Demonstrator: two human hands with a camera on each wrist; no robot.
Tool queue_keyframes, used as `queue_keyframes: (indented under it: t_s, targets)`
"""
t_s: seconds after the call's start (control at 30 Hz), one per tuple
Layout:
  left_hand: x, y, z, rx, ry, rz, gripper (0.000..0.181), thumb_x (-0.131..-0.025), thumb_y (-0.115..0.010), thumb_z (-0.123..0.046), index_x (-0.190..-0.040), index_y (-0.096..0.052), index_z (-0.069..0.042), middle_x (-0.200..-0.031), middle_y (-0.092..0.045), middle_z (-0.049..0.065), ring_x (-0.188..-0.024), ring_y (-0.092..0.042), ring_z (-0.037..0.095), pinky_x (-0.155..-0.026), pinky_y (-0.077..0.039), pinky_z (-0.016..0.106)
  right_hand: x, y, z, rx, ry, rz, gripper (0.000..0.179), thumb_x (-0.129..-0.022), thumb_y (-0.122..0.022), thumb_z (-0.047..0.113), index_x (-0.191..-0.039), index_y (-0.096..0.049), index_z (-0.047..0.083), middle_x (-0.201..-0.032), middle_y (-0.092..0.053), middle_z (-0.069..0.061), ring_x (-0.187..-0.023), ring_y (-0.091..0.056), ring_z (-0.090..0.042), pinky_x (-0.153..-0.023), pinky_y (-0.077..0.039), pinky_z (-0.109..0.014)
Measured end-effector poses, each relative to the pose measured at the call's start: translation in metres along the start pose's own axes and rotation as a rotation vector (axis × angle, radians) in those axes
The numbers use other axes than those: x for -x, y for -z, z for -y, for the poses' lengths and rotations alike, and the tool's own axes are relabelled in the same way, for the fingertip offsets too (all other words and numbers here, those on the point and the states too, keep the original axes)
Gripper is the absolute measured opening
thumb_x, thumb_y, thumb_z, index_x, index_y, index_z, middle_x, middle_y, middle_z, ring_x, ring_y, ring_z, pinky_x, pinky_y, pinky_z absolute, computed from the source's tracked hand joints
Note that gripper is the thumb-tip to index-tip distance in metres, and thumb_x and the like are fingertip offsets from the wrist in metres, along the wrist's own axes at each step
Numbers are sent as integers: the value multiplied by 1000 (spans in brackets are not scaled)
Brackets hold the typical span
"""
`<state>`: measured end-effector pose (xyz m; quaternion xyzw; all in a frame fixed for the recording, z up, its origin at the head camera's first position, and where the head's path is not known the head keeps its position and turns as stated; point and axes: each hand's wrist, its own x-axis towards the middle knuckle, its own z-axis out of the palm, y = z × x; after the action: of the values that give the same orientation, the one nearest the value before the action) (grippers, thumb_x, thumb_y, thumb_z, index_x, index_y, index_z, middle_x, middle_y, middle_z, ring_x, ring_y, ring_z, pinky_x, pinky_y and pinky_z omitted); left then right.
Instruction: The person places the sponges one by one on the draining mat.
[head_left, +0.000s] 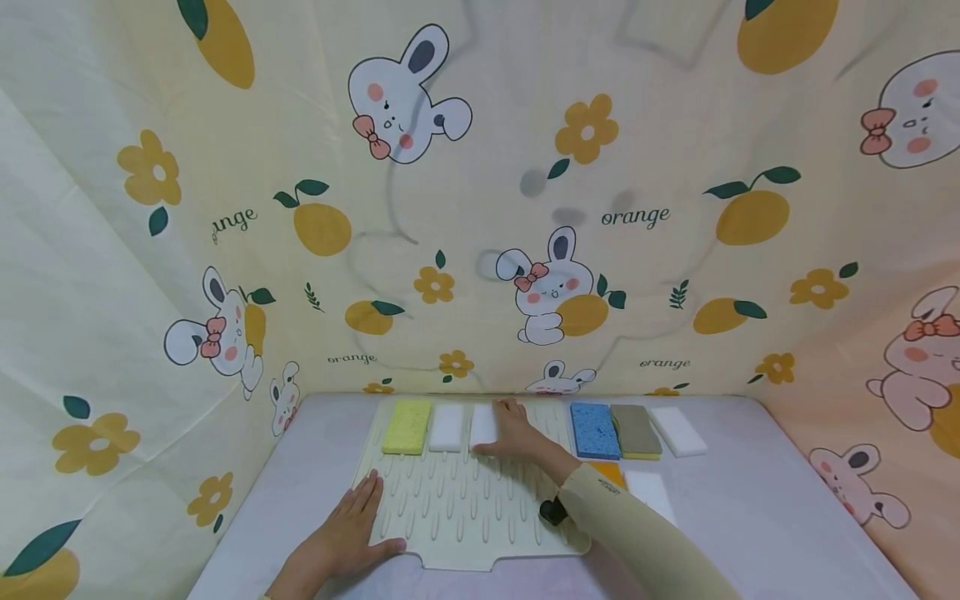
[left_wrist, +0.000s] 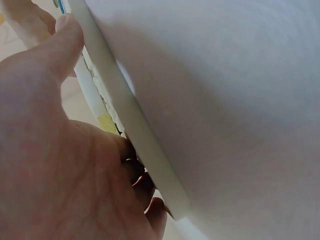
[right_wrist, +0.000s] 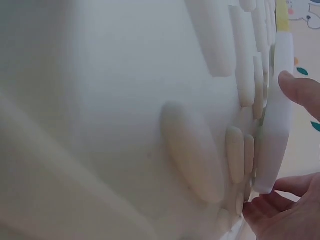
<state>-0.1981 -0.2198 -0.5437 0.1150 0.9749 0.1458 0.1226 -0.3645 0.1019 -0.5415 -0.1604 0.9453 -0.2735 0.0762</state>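
Pale table [head_left: 300, 467], ribbed cream mat [head_left: 450, 517] approx. mid. My L hand [head_left: 341, 533] at mat's L edge: fingers straight, thumb spread, no grip. My R hand [head_left: 521, 437] reaches over mat to far end; thumb at near end of white block [head_left: 482, 425], fingers beyond, clamped on it. Yellow sponge [head_left: 407, 427] at row's L end, 2nd white block [head_left: 447, 427] next. Gripped one: L of R palm, long axis fore-aft, R hand nearer. Can't tell if lifted.
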Motion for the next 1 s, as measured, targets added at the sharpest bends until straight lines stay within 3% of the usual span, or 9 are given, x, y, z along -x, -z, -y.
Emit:
queue_keyframes:
  t_s: [0.67, 1.0]
  targets:
    - [0, -1, -1, 1, -20, -12, 119, -92, -69, -73, -165, -26, 10, -175, -18, 29, -163, -18, 43, -132, -20, 59, 7, 2, 4, -61, -30, 1, 122, -83, -92, 52, -169, -23, -1, -172, -24, -26, -155, -30, -42, -127, -35, -56]
    - [-1, -2, 0, -12, -12, -9, 119, -92, -69, -74, -165, -26, 10, -175, -17, 28, -164, -18, 43, -132, -20, 59, 16, 9, 3, -59, 11, -13, 121, -85, -89, 55, -169, -22, -1, -172, -23, -27, -156, -28, -43, -125, -37, -58]
